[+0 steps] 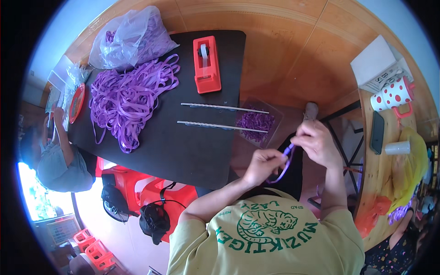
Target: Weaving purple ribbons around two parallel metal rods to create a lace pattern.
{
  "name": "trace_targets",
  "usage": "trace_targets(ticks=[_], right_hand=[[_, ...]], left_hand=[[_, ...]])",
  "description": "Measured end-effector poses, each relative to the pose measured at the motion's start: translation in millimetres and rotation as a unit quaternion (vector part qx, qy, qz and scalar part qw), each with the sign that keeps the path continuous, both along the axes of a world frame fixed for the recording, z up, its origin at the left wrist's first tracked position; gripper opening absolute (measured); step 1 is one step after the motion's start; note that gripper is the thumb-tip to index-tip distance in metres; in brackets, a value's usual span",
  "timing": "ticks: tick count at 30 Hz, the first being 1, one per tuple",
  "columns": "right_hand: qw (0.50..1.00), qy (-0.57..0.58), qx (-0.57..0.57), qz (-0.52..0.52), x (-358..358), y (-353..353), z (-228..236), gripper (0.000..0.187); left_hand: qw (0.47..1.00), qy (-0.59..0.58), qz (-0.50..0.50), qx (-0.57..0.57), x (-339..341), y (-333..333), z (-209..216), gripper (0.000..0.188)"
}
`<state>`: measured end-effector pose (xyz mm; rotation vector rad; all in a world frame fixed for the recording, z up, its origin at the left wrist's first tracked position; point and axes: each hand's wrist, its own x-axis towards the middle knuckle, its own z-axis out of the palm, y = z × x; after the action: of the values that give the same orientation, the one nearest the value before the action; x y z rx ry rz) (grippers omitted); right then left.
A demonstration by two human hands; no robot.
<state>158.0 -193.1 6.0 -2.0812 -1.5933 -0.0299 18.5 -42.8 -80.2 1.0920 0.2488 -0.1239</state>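
Observation:
A narrow purple ribbon (pixel 286 170) is held up over my lap, its loose part curving down between my hands. My left hand (pixel 263 166) pinches it with the thumb and fingers. Close beside it, a little higher and to the right, my right hand (pixel 317 141) also pinches the ribbon. Two thin, twisted metal rods (pixel 215 107) stick out past the right edge of the dark table (pixel 201 156). Below their ends, a clear plastic bin (pixel 277 120) holds short purple pieces (pixel 255 130).
A large tangle of purple ribbon (pixel 128 101) lies on the table beside a filled plastic bag (pixel 121 43). Behind the rods stands a red tape dispenser (pixel 211 80). Red stools (pixel 130 183) sit below. At right, a wooden table bears a polka-dot cup (pixel 389 97). People sit at both sides.

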Motion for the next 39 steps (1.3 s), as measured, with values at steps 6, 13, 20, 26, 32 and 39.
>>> trace_targets(ticks=[6,13,20,26,32,39], right_hand=[[0.972,-0.026,0.229,-0.035,30.2,56.3,-16.8,0.02],[0.972,0.056,0.229,-0.017,42.2,95.0,-57.9,0.021],[0.949,0.162,0.254,-0.097,15.4,96.3,-101.4,0.011],[0.887,0.357,0.272,-0.108,-38.8,83.8,-122.5,0.017],[0.852,0.429,0.272,-0.124,-62.5,70.7,-124.4,0.024],[0.806,0.513,0.252,-0.153,-43.7,62.6,-85.8,0.02]], left_hand=[[0.983,-0.054,0.173,-0.038,21.3,14.5,5.6,0.014],[0.968,-0.101,0.227,0.029,22.8,16.2,-4.5,0.014],[0.944,-0.158,0.268,0.11,27.2,20.0,-21.0,0.023],[0.981,-0.032,0.191,0.02,25.2,35.0,1.0,0.028],[0.979,-0.014,0.11,-0.17,20.2,40.0,-7.3,0.024],[0.982,0.052,0.136,-0.121,6.3,29.6,-0.6,0.021]])
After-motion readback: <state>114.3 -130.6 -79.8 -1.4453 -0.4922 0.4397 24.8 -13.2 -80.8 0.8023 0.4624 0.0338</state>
